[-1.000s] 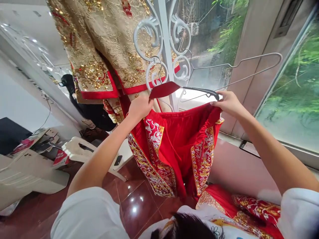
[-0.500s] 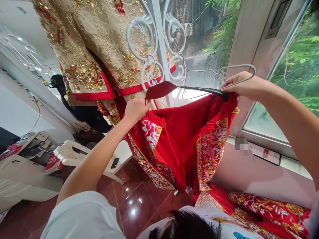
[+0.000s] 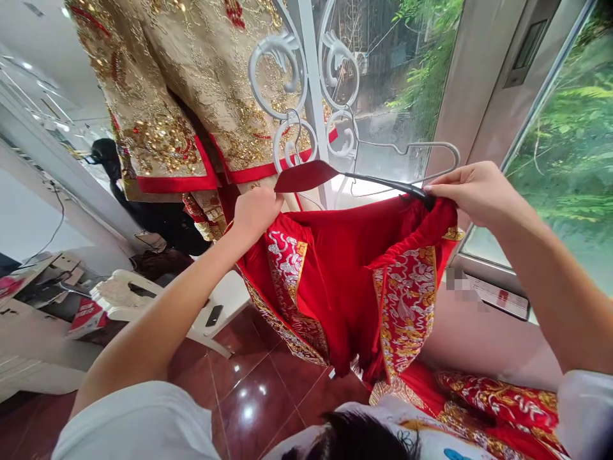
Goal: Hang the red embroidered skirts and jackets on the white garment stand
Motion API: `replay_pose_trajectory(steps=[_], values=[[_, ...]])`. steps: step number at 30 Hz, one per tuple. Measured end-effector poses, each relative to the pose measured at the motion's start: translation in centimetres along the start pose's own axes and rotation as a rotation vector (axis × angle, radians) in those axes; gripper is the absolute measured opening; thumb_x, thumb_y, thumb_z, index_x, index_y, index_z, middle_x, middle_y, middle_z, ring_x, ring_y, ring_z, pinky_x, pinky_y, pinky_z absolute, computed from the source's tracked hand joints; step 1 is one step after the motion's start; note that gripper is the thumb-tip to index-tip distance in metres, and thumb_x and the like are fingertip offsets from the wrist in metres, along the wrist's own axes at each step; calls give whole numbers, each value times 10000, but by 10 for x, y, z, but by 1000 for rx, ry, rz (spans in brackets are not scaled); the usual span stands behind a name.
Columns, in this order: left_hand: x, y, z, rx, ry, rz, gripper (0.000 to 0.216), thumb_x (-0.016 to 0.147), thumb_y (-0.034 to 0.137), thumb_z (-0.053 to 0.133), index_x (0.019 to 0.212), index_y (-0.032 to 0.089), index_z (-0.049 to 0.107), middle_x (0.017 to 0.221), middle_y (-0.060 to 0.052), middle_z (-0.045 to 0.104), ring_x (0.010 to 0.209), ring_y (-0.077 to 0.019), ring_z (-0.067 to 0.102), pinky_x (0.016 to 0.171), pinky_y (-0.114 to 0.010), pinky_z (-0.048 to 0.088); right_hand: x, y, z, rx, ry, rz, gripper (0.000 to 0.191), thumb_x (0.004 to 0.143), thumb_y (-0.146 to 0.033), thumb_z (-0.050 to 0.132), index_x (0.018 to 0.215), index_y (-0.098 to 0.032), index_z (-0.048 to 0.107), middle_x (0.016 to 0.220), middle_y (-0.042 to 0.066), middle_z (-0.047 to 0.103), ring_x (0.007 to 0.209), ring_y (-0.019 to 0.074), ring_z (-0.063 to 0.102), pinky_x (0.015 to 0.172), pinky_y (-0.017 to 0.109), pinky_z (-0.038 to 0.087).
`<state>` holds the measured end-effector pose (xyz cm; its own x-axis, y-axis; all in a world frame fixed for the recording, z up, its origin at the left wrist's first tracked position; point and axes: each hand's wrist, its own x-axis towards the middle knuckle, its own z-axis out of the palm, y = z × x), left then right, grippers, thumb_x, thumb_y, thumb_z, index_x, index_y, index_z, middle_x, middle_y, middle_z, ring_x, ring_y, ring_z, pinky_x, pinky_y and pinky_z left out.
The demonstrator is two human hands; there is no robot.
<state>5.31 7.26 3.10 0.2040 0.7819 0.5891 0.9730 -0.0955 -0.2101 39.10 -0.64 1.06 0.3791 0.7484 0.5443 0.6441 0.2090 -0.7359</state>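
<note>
Shiny dark red floor tiles (image 3: 249, 390) lie below, and a big glass window (image 3: 560, 172) with green leaves outside is on the right. Up in the middle is a white metal stand with round curls (image 3: 287, 61). Behind the curls and to their left hangs a long pale gold cloth robe with sparkly beads and a red edge (image 3: 211, 108).

Just in front of the stand is a hanger with a wide dark red middle and a thin black arm (image 3: 309, 177). Its hook goes up to the white curls. Below the hanger is a bright red cloth skirt with silver and gold stitching (image 3: 345, 255). It hangs down with its waist spread wide between the two hands.

At one end, the left hand (image 3: 256, 214) has its grip closed on the waist of the skirt, right by the end of the dark red part. Its fingertips are hidden. At the other end, the right hand (image 3: 472, 188) has a pinching grip on the waist, right where the black arm ends. Just above it is a thin grey wire hanger with nothing on it (image 3: 407, 148).

Low on the right is a pile of red and gold cloth (image 3: 502, 396). On the left is a white chair (image 3: 232, 291), with a small flat black phone (image 3: 214, 315) on its seat. Both arms come out of short white sleeves (image 3: 138, 421).
</note>
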Motion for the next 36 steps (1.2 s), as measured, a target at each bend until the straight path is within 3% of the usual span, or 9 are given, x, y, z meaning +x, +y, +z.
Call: replay_pose_trajectory(steps=[2,5,7,11,15,24,27,31,36], values=[[-1,-1,-1,-3,-2,-23,444,874,337,308,936,69,657,895,-217,679,860,-352,662,733,-419,505,-16,-5,6,1,49,-4,172,711,-161,666,823,-53,741,636,94,660,497,73,485,498,220,380],[-1,-1,-4,-27,-5,-44,446,879,316,290,983,68,647,932,-223,675,910,-353,651,786,-439,494,-37,-6,19,-122,254,-201,205,766,-198,591,861,-109,749,744,97,693,589,105,542,575,237,393],[-1,-4,-7,-35,-7,-46,461,884,317,275,1012,70,643,953,-226,673,936,-355,644,808,-447,486,-48,-2,26,-223,291,-323,275,821,-208,499,936,-153,743,763,78,687,622,114,547,601,242,378],[1,-13,-10,-10,-17,-61,490,885,367,271,997,84,656,944,-216,679,911,-361,646,781,-437,492,-61,8,33,-451,167,-509,412,833,-156,370,1068,-214,704,582,25,520,499,96,367,504,244,250],[2,-19,-11,-26,-13,-62,480,883,380,278,984,104,657,926,-212,681,889,-359,648,765,-429,486,-65,13,28,-575,120,-640,440,849,-135,359,1125,-273,674,546,7,366,486,98,211,479,255,173],[-6,-15,-6,-191,-8,-18,449,859,464,345,1103,147,548,949,-154,668,897,-328,631,756,-390,476,-62,4,19,-489,63,-667,397,915,-168,356,1100,-296,683,558,16,370,500,96,228,494,248,196],[-9,-19,-4,-259,46,47,479,841,409,376,1227,139,462,1089,-154,633,1007,-309,598,836,-387,466,-61,4,19,-493,65,-678,402,915,-168,349,1088,-295,688,541,10,346,493,94,216,484,251,191],[-11,0,-25,-265,244,187,579,823,377,410,1354,156,343,1401,-164,406,1306,-322,361,1043,-430,334,-59,5,21,-493,76,-702,438,884,-121,341,1077,-286,698,524,9,349,484,94,233,476,250,191],[18,63,-65,-284,30,590,517,866,289,368,1382,292,343,1454,-54,341,1372,-316,247,1055,-454,297,-58,6,21,-485,79,-731,482,833,-61,352,1090,-278,697,545,12,419,489,92,285,485,241,218]])
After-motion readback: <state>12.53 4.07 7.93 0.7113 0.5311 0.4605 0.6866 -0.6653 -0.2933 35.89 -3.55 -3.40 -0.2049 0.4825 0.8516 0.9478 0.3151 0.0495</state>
